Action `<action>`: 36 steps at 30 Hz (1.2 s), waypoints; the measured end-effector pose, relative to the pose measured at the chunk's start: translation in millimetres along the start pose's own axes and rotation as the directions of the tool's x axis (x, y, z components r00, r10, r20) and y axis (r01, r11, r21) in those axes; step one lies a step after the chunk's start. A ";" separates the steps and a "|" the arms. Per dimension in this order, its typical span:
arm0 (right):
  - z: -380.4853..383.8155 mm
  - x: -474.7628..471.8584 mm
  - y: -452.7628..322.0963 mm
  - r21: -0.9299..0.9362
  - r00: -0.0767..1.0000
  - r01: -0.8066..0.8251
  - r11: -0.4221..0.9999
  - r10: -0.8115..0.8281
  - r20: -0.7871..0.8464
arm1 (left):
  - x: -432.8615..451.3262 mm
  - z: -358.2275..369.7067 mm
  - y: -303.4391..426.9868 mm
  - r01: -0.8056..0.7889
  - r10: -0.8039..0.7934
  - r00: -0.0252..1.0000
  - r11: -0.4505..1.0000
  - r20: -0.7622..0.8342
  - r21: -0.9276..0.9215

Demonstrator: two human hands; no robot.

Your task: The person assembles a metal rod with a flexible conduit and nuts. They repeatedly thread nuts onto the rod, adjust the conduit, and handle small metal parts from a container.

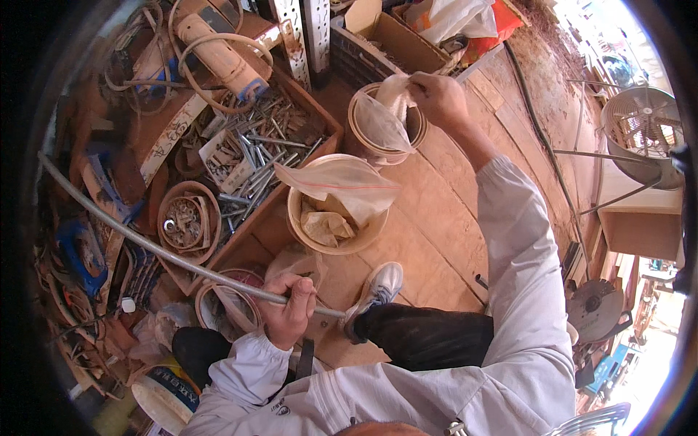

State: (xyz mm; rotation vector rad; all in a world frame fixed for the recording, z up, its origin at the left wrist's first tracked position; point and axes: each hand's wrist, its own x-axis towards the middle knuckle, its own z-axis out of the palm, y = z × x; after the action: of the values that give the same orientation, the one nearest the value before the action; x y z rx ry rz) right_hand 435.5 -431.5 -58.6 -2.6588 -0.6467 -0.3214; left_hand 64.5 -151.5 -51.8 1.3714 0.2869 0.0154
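A long metal threaded rod [180, 261] runs from the far left to near my shoe, with my left hand [289, 308] closed around it near its lower right end. My right hand [439, 101] grips the edge of a translucent plastic bag [384, 117] that sits in a round bucket [420, 136] at the upper middle. Between my hands stands a second bucket [294, 231], with a clear plastic bag with a red line [349, 185] over its rim and crumpled pale material inside. A third bucket [202, 308] with a bag in it is just left of my left hand.
A tray of bolts and anchors [262, 152] lies at left, near a corded power tool [218, 54] and a bowl of washers [188, 218]. Boxes [420, 49] stand at the top. On the right are a fan [643, 125], a floor cable [537, 122] and a circular saw blade [594, 310].
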 end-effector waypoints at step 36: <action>-122.8 -110.9 -327.6 0.795 0.556 0.184 0.578 -0.729 0.401 | -60.4 -73.5 31.1 -0.288 0.278 0.958 0.926 -0.074 -0.245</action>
State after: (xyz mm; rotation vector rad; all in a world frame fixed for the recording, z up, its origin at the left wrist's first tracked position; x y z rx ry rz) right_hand 166.2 -257.5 119.9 -1.7134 -1.4511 0.7496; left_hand -4.5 -85.1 -22.6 1.1476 0.1104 0.3100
